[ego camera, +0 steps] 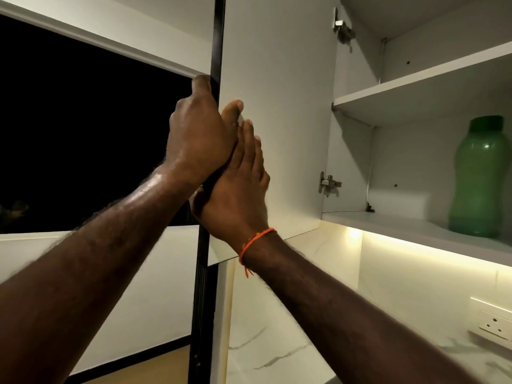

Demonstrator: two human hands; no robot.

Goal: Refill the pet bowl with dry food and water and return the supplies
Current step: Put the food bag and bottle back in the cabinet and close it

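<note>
A green plastic water bottle (478, 178) with a dark green cap stands upright on the lower shelf of an open wall cabinet at the right. The cabinet's white door (277, 106) is swung wide open to the left. My left hand (199, 134) grips the door's dark outer edge, fingers curled round it. My right hand (238, 187), with an orange thread at the wrist, also holds that edge just below, fingers flat against the door's inner face. No pet bowl or dry food shows.
The cabinet's upper shelf (415, 81) holds nothing visible. A lit strip glows under the cabinet above a marble-look backsplash with a wall socket (494, 324). A dark window (83, 128) fills the left side.
</note>
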